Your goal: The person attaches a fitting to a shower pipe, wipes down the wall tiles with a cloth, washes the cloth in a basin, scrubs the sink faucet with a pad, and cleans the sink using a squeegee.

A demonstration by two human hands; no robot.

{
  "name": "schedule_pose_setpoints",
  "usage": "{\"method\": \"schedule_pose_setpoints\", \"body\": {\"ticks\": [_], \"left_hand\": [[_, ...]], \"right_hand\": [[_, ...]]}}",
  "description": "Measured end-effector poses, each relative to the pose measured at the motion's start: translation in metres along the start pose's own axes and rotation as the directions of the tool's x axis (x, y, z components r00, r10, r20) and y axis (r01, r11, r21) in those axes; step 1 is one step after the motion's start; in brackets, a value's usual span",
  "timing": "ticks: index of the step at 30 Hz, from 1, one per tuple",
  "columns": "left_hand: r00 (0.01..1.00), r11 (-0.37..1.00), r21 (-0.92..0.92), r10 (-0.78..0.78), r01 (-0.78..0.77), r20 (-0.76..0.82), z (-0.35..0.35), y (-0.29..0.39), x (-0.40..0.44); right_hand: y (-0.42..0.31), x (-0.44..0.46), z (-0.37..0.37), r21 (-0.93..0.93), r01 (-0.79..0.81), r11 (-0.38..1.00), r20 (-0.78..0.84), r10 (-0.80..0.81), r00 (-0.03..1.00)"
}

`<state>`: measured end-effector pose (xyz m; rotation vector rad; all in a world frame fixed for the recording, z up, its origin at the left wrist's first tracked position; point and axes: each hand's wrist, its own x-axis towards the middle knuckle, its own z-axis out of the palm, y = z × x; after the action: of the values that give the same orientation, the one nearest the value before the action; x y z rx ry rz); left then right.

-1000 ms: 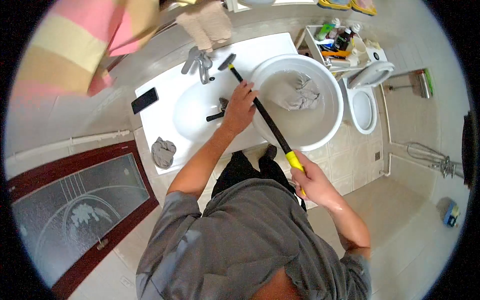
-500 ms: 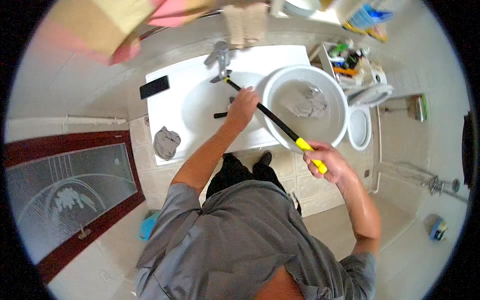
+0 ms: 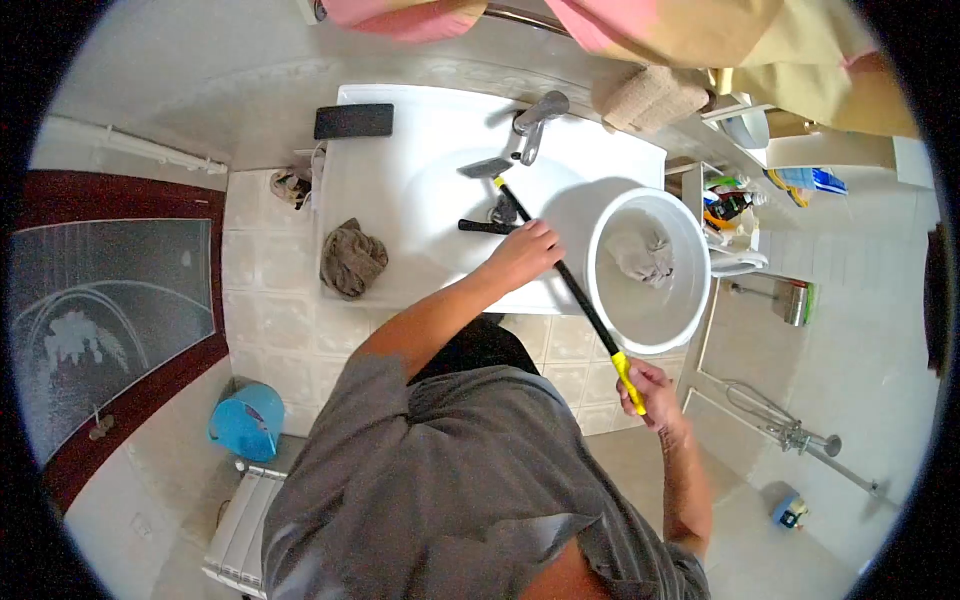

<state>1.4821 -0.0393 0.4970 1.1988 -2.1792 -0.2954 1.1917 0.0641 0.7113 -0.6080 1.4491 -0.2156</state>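
Both hands are closed on a long-handled scraper (image 3: pixel 580 290) with a black shaft, a yellow end grip and a flat grey head. My left hand (image 3: pixel 532 250) wraps the middle of the shaft, over the front of the white sink (image 3: pixel 430 185). At the yellow grip, my right hand (image 3: pixel 650 393) holds the near end, in front of the basin. The scraper's head is tilted above the sink bowl, left of the faucet (image 3: pixel 540 122). A short black handle (image 3: pixel 484 226) lies in the bowl beneath the shaft, its other end partly hidden.
A white basin (image 3: pixel 703 270) on the right holds water and a pale cloth (image 3: pixel 640 258). A crumpled brown-grey cloth (image 3: pixel 353 260) and a black phone (image 3: pixel 353 121) lie on the sink's left side. A blue bucket (image 3: pixel 247 422) stands on the floor at left.
My view has turned, shifting the whole scene. The scraper's head has moved from under the faucet spout to its left. Both hands keep their hold on the handle.
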Motion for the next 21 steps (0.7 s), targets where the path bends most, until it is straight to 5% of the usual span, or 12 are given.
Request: {"method": "schedule_pose_setpoints", "body": {"ticks": [2, 4, 5, 6, 7, 15, 21], "left_hand": [[0.990, 0.997, -0.076, 0.030, -0.019, 0.136, -0.011, -0.001, -0.018], [0.996, 0.996, -0.092, 0.013, -0.004, 0.091, -0.024, 0.004, -0.026], [1.000, 0.997, -0.072, 0.010, -0.008, 0.020, -0.030, 0.005, -0.026], [0.999, 0.999, -0.050, 0.010, -0.013, -0.050, -0.036, 0.005, -0.024], [0.997, 1.000, -0.022, 0.011, -0.013, -0.080, -0.042, 0.005, -0.018], [0.989, 0.992, -0.123, -0.021, 0.002, -0.146, 0.001, -0.012, 0.024], [0.998, 0.986, -0.165, -0.033, 0.025, -0.045, 0.028, -0.008, 0.038]], "right_hand": [[-0.005, -0.007, 0.012, -0.168, 0.069, 0.983, 0.030, -0.065, 0.997], [-0.004, -0.014, 0.009, -0.312, 0.087, 0.946, 0.031, -0.082, 0.996], [-0.004, -0.019, 0.012, -0.609, 0.353, 0.711, 0.076, -0.390, 0.918], [-0.007, -0.024, 0.017, -0.803, 0.503, 0.321, 0.219, -0.626, 0.748], [-0.022, -0.039, 0.031, -0.896, 0.355, 0.267, 0.143, -0.583, 0.800], [-0.008, -0.030, 0.037, -0.986, 0.160, -0.036, 0.144, -0.661, 0.737], [0.000, -0.009, 0.006, -0.983, 0.181, -0.023, 0.144, -0.705, 0.694]]}}
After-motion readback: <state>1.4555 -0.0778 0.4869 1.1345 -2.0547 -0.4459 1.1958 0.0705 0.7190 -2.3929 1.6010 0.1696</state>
